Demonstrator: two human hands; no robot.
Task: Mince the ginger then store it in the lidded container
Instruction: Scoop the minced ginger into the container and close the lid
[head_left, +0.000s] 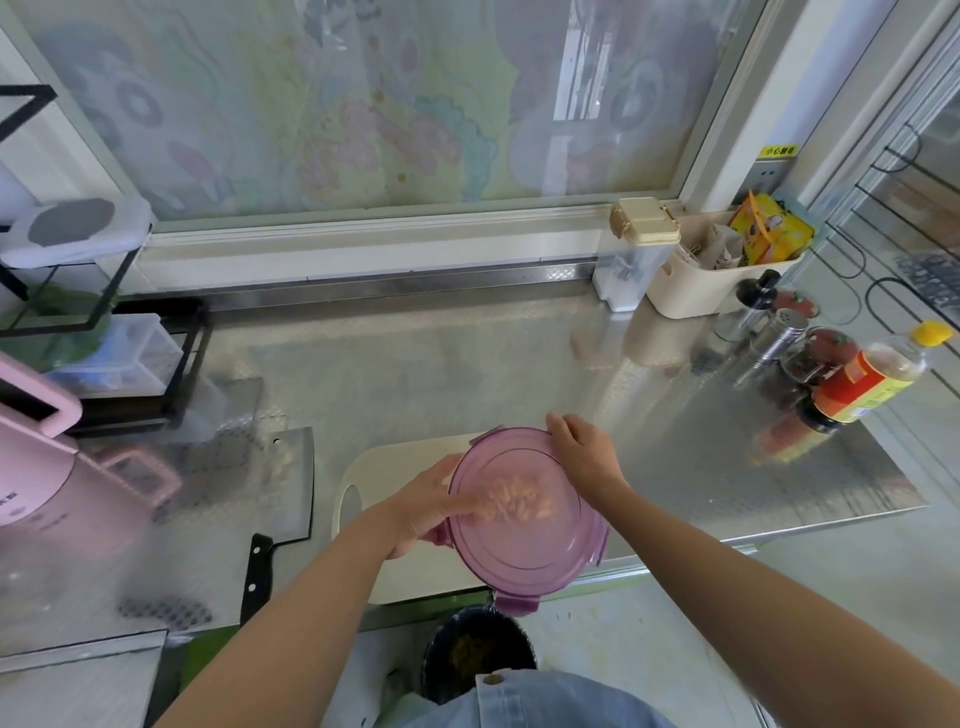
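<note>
A round container with a see-through purple lid (524, 535) is held above the cream cutting board (395, 577) near the counter's front edge. Pale minced ginger (519, 503) shows blurred through the lid. My left hand (426, 506) grips the container from its left side, fingers reaching under it. My right hand (582, 449) rests on the lid's far right rim, fingers curled over the edge. A cleaver (283, 478) with a black handle lies flat on the counter left of the board.
A pink appliance (31, 467) and a black wire rack (98, 332) stand at the left. Sauce bottles (857, 384), shakers and a cream caddy (711, 275) crowd the right back. A dark bin (478, 654) sits below the counter edge.
</note>
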